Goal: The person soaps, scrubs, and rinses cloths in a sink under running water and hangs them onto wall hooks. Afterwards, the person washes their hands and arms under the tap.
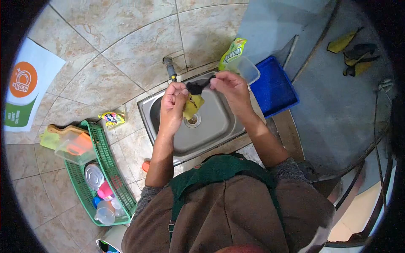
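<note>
Over the steel sink [206, 141], both my hands hold a small yellow and black cloth [193, 107]. My left hand [174, 103] has its fingers and thumb closed on the cloth's left side. With fingertips pinched, my right hand [231, 87] grips the black part, which is bunched at the top and stretches between the hands. The yellow part hangs down just above the drain [193, 121]. Whether the black part is a separate piece I cannot tell.
Behind the sink is a faucet [170, 69]. A yellow-green pouch [233, 52], a clear plastic tub [244, 69] and a blue tray [272, 86] stand right. At left are a green basket [105, 160] of dishes and a small yellow packet [113, 119]. Similar cloths [358, 57] hang on the right wall.
</note>
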`<state>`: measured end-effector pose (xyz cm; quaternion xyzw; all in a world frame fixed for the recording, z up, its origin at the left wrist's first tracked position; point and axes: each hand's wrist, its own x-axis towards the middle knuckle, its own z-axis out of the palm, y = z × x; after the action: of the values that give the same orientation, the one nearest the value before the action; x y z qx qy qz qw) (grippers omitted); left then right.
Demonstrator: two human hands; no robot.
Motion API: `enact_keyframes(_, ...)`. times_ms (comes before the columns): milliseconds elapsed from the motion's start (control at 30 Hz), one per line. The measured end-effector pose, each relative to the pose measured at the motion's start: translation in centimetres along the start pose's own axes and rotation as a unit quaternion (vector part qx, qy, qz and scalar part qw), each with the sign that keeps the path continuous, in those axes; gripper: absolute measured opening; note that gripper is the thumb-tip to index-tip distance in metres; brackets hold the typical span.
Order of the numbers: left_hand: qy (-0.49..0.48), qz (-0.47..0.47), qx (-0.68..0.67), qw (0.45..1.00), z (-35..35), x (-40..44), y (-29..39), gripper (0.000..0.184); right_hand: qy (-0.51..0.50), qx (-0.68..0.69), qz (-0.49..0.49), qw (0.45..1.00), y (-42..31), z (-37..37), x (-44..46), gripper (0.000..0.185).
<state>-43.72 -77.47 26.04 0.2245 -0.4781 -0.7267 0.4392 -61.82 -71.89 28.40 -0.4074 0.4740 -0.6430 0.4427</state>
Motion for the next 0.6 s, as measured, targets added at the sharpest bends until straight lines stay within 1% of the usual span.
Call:
enact_keyframes(33,0.0,0.009,0.011,1.0,0.5,0.2,0.3,0.008,0.027,-0.013,-0.015,0.999,-0.4,-0.5,-0.3,0.009)
enact_keyframes(100,0.005,0.027,0.045,0.999,1.3,0.8,-0.2,0.01,0.03,0.04,-0.008,0.999,-1.5,-1.1,-1.1,0.008)
enact_keyframes(133,-0.015,0.025,0.052,0.998,2.0,1.2,-0.2,0.012,0.033,0.067,-0.007,0.997,-2.2,-1.5,-1.4,0.007)
enact_keyframes(167,-0.033,0.024,0.058,0.997,2.8,1.7,-0.2,0.014,0.009,0.049,-0.043,0.998,-3.1,-2.1,-1.5,0.007)
enact_keyframes(200,-0.051,0.022,0.064,0.996,3.9,2.0,-0.2,0.016,0.004,0.029,-0.049,0.998,-3.6,-2.5,-1.6,0.007)
enact_keyframes(233,-0.092,0.078,0.049,0.991,5.9,2.2,0.2,0.019,-0.001,0.008,-0.054,0.998,-4.0,-2.9,-1.7,0.008)
enact_keyframes(267,-0.11,0.076,0.091,0.987,7.2,2.5,0.4,0.019,-0.006,-0.014,-0.059,0.998,-4.5,-3.2,-1.8,0.008)
enact_keyframes(300,-0.128,0.074,0.133,0.98,8.2,2.9,0.5,0.018,0.016,-0.068,-0.014,0.997,-5.6,-3.3,-2.2,0.008)
enact_keyframes(333,-0.146,0.072,0.174,0.971,9.0,3.4,0.3,0.018,0.032,-0.087,-0.018,0.996,-6.6,-3.7,-2.4,0.008)
enact_keyframes(367,-0.131,0.047,0.173,0.975,9.6,4.2,-0.2,0.012,0.047,-0.106,-0.022,0.993,-7.5,-4.2,-2.6,0.007)
enact_keyframes(400,-0.145,0.038,0.172,0.974,10.3,4.7,-0.1,0.012,0.062,-0.124,-0.027,0.99,-8.2,-5.0,-2.7,0.006)
enact_keyframes(433,-0.16,0.028,0.172,0.972,11.1,5.2,0.3,0.012,0.079,-0.178,-0.046,0.98,-8.4,-6.1,-2.7,0.004)
enact_keyframes(467,-0.173,0.018,0.172,0.97,11.9,5.6,0.7,0.012,0.07,-0.187,-0.043,0.979,-9.0,-7.1,-2.9,0.004)
enact_keyframes(500,-0.182,0.069,0.192,0.962,12.8,6.0,0.9,0.013,0.061,-0.195,-0.04,0.978,-9.7,-8.1,-3.2,0.003)
enact_keyframes(533,-0.187,0.072,0.19,0.961,13.5,6.5,0.7,0.014,0.052,-0.202,-0.038,0.977,-10.5,-9.0,-3.4,0.003)
enact_keyframes(567,-0.192,0.076,0.188,0.96,14.2,7.1,0.5,0.015,0.049,-0.175,-0.03,0.983,-11.2,-9.7,-3.8,0.002)
enact_keyframes(600,-0.198,0.082,0.186,0.959,14.9,7.8,0.4,0.016,0.055,-0.176,-0.036,0.982,-11.4,-10.6,-3.9,0.002)
